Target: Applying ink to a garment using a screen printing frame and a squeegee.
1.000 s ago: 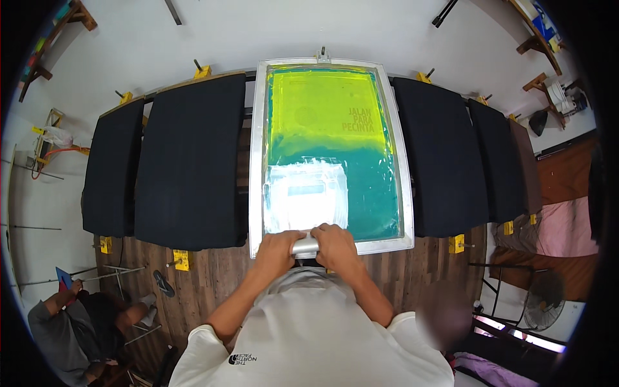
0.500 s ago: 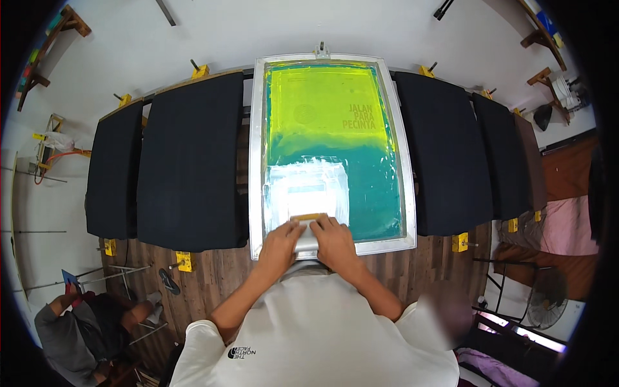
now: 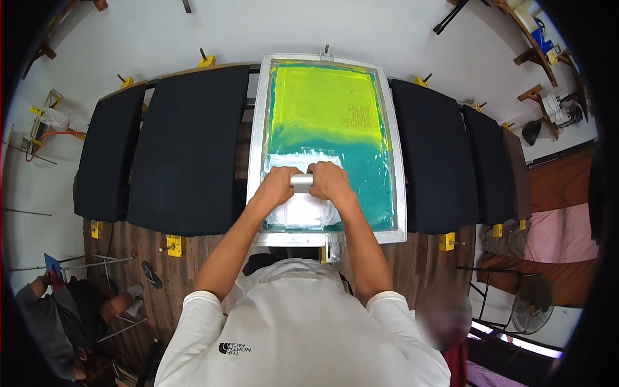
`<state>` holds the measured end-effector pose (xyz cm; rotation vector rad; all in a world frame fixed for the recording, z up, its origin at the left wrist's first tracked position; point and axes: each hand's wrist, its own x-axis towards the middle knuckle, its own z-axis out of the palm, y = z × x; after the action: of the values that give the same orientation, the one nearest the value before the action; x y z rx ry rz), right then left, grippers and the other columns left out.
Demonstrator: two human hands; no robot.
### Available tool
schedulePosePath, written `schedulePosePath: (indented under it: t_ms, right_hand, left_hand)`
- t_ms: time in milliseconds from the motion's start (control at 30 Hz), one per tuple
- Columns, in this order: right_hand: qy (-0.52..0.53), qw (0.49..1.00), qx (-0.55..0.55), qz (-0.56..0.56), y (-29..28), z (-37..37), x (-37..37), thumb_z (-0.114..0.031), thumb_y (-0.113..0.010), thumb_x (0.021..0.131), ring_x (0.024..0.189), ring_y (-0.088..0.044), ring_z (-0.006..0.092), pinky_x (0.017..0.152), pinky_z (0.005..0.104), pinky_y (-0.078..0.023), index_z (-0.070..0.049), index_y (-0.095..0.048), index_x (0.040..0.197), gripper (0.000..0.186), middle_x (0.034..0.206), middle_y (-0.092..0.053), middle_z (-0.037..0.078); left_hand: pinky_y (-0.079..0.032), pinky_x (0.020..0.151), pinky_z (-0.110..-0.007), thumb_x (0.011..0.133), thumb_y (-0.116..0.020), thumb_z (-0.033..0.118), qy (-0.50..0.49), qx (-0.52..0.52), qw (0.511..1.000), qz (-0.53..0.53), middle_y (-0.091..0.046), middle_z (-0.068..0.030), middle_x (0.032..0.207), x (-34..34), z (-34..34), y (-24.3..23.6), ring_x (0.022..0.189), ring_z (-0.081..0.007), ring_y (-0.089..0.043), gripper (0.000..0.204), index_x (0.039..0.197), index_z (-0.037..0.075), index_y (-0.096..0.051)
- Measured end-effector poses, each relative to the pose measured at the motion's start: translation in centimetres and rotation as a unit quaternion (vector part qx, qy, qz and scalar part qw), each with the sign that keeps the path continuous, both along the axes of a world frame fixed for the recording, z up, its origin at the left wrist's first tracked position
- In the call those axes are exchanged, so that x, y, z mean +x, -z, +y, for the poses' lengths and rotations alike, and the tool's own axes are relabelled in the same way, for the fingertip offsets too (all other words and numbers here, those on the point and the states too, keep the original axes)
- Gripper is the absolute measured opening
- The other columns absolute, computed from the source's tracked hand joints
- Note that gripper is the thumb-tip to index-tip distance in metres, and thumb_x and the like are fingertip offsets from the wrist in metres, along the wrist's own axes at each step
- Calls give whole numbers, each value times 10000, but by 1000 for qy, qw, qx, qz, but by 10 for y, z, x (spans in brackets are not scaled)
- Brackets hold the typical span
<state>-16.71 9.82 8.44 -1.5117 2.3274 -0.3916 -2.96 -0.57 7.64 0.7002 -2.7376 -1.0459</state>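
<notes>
A silver-handled squeegee (image 3: 301,182) stands across the white ink patch (image 3: 302,214) in the lower left of a screen printing frame (image 3: 398,193). My left hand (image 3: 276,185) grips its left end, and my right hand (image 3: 330,181) is wrapped round the right end. Between them only the middle of the handle shows; the blade's lower edge is hidden. The frame has a silvery metal border and teal-green mesh (image 3: 365,177). Bright yellow-green colour (image 3: 322,90) covers the far half of the mesh, with lettering at its right.
Black cloth-covered boards (image 3: 190,148) flank the frame on the left, and more black boards (image 3: 433,158) on the right. Yellow clamps (image 3: 174,246) stick out along their near edges. A seated person (image 3: 58,322) is at lower left; another person's blurred head (image 3: 445,316) shows at lower right.
Both hands have pushed the squeegee away from me, from the frame's near edge to about the middle of the white patch. My arms are straighter, and the whole view has shifted slightly.
</notes>
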Motion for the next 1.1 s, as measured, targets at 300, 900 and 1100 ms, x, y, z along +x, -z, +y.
schedulePosePath:
  t_ms: [300, 900, 1100]
  right_hand:
    - [30, 998, -48, -3, 19, 51, 49, -42, -706, 628, 959, -636, 365, 845, 441, -536, -43, -712, 998, 369, 990, -679, 169]
    - [2, 1000, 3, 28, 15, 27, 18, -103, -690, 704, 921, -685, 336, 801, 444, -556, -95, -691, 1016, 312, 962, -709, 153]
    - [14, 990, -139, 18, 42, 97, 90, 24, -745, 603, 1066, -574, 347, 835, 461, -510, -77, -601, 1093, 521, 1137, -605, 129]
  left_hand:
    - [-537, 862, -428, 677, -584, -143, -13, -18, 999, 42, -694, -234, 1004, 43, 45, 24, 916, -400, -676, 477, 1117, 12, -684]
    - [-526, 836, -425, 697, -585, -80, 16, 5, 996, 86, -698, -225, 937, 20, 17, 23, 895, -384, -676, 381, 1032, 42, -718]
    - [-504, 893, -427, 740, -549, -127, 5, -116, 979, 169, -609, -245, 1215, 82, 85, 49, 1051, -403, -619, 486, 1181, 47, -656]
